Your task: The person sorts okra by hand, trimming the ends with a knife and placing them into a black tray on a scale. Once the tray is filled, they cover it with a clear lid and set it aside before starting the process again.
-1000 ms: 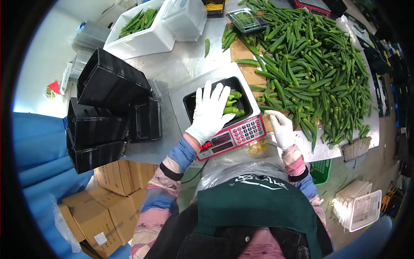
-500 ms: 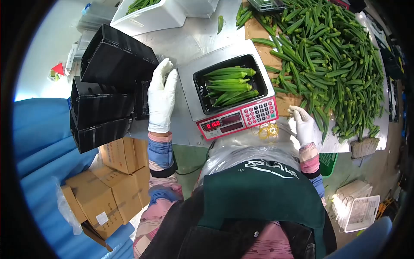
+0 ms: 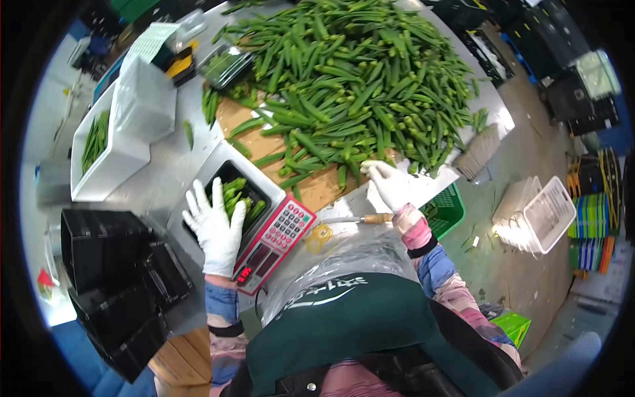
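Two gloved hands, two spots. Left hand point(image 3: 215, 228) lies splayed flat on the near side of the black tray point(image 3: 223, 171) on the scale point(image 3: 283, 230) and holds nothing. The tray okra point(image 3: 239, 193) sits just past its fingertips, pods along the tray's length. Right hand point(image 3: 391, 185) is curled at the near edge of the okra pile point(image 3: 357, 79), pods touching its fingertips. Can't tell if it grips one.

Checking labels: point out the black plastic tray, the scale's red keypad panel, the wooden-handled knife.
black plastic tray point(image 3: 223, 175), head view, bare upper wall.
red keypad panel point(image 3: 284, 229), head view, white keys.
wooden-handled knife point(image 3: 378, 218), head view, handle.
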Available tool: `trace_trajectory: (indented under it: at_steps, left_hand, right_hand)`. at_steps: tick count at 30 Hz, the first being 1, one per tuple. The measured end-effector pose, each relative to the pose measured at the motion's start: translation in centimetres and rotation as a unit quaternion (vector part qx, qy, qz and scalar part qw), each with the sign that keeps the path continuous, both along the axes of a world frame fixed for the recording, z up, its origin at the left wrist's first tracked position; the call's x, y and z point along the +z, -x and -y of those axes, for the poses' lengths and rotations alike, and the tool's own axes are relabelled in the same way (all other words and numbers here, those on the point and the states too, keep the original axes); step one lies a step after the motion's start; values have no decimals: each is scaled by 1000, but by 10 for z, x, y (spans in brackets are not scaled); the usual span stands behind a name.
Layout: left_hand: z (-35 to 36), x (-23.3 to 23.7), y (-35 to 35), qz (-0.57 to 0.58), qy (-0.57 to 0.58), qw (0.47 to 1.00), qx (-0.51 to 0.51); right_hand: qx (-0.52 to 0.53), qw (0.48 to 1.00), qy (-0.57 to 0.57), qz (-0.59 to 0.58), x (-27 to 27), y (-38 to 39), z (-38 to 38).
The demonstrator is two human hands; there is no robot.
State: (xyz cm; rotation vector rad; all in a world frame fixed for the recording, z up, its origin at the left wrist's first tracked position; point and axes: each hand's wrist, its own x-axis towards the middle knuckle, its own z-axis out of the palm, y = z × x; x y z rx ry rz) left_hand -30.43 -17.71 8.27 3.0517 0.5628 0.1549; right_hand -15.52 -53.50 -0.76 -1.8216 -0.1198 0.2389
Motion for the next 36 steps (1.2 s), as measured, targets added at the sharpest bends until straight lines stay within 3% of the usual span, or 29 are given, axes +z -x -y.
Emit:
trace_trajectory:
  at_steps: [1,4,5,6,8,10,12,14,16,18,23,25,27,28,30,32,36]
  left_hand:
    - [-1,1,-3,-9,2,1000,-2]
    - [-2,8,-2,-11,34,999,-10]
    - [-2,11,-2,-6,48,999,-12]
    - [-2,14,-1,-2,63,998,-13]
    - [2,20,2,42,120,992,6]
    - [8,28,3,86,129,988,-2]
    - [15,37,5,113,134,984,-13]
    - [24,45,4,137,149,979,-26]
    - [33,52,3,157,175,971,-39]
    - [45,58,1,161,186,968,-53]
    - [74,69,-6,183,220,953,-104]
    - [83,69,-7,185,232,946,-127]
    - [93,71,-6,183,252,940,-139]
    - [96,70,-5,179,266,936,-144]
    - [100,63,-2,164,307,926,-150]
    - [105,52,0,161,403,889,-148]
    - [123,41,-5,88,667,735,-81]
  right_hand:
    - [-34,992,99,65,8,-17,14]
    - [-178,978,-17,110,16,-67,41]
    - [-204,967,42,148,11,-85,55]
    - [-239,963,19,124,8,-100,62]
    - [-269,906,228,234,-2,-122,79]
    - [-225,860,391,239,-16,-134,85]
    - [-205,839,471,182,-36,-134,81]
    - [-206,832,465,224,-48,-126,78]
    - [-160,852,418,269,-36,-104,74]
    - [-122,879,405,222,-21,-73,62]
    - [-77,893,335,292,-55,-26,45]
    - [-130,961,177,165,-31,-21,35]
    - [-160,986,-3,55,-4,-18,27]
    - [-137,984,-106,37,14,-15,24]
    - [-65,983,-162,-53,47,-10,29]
    - [-14,952,-289,-97,70,1,23]
    - [80,880,-442,-157,74,17,15]
